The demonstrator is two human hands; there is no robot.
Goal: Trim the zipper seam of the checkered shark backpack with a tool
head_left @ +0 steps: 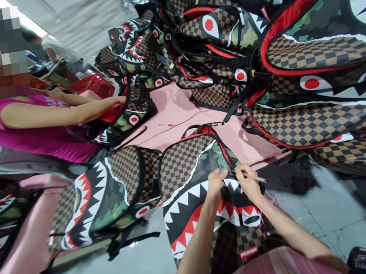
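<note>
Pinching the backpack [209, 188] front flap, left hand [216, 183] closes; right hand [249, 183], just beside, grips apparently a thin pen [258, 179].

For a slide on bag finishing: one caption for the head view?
Left hand pinches a shark-mouth backpack while the right hand holds a thin tool; a co-worker handles another nearby.

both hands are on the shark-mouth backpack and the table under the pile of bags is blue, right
Not quite. In the head view the left hand and right hand are on the shark-mouth backpack, but the table under the pile of bags is pink, not blue.
</note>
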